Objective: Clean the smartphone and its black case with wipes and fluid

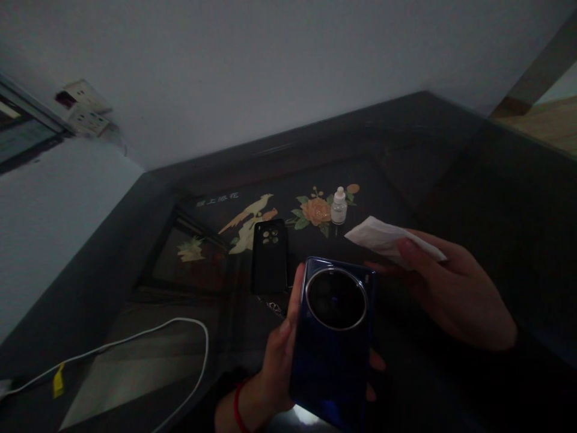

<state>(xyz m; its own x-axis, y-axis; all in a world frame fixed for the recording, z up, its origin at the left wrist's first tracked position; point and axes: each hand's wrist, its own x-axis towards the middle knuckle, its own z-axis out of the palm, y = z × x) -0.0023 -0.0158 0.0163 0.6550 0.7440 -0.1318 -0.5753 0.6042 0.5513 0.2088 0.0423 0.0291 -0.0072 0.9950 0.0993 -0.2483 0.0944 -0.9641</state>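
Observation:
A blue smartphone (331,367) with a large round camera ring faces back side up in my left hand (280,361). The fingers wrap round its edges, and a red cord circles the wrist. My right hand (460,288) pinches a folded white tissue (378,234) between thumb and fingers, to the right of the phone and apart from it. Behind the phone, a black phone case (269,264) with camera cutouts lies on the dark table, a small chain (274,308) at its lower end. A small dropper bottle (339,207) with a white cap stands upright beyond the tissue.
The dark glossy table (406,138) bears a painted bird and flowers and meets the wall at the back. A white cable (135,334) with a yellow tag (58,382) curves across the left side. Wall sockets (88,117) are at upper left.

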